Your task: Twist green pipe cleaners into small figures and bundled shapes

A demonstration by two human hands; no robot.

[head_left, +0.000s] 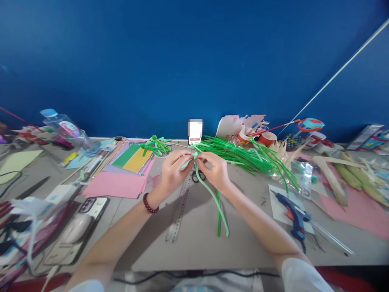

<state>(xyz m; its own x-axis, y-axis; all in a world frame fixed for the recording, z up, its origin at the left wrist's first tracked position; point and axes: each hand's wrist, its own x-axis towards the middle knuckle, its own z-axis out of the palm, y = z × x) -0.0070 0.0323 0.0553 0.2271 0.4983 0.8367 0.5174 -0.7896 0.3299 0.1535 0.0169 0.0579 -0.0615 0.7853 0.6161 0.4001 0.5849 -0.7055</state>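
Observation:
Both hands meet above the middle of the table, their fingertips pinching a light green pipe cleaner. My left hand wears a dark red bead bracelet at the wrist and grips the pipe cleaner's bunched upper part. Opposite it, my right hand is closed on the same bunched part, so the exact shape between the fingers is partly hidden. A long tail hangs down toward me. Under the hands lie black-handled scissors, a clear ruler and a darker green pipe cleaner.
A bundle of green pipe cleaners lies behind my right hand. Rightward are a blue glue gun and corn husks. Leftward are pink paper sheets, a phone, a mouse and a leaning water bottle.

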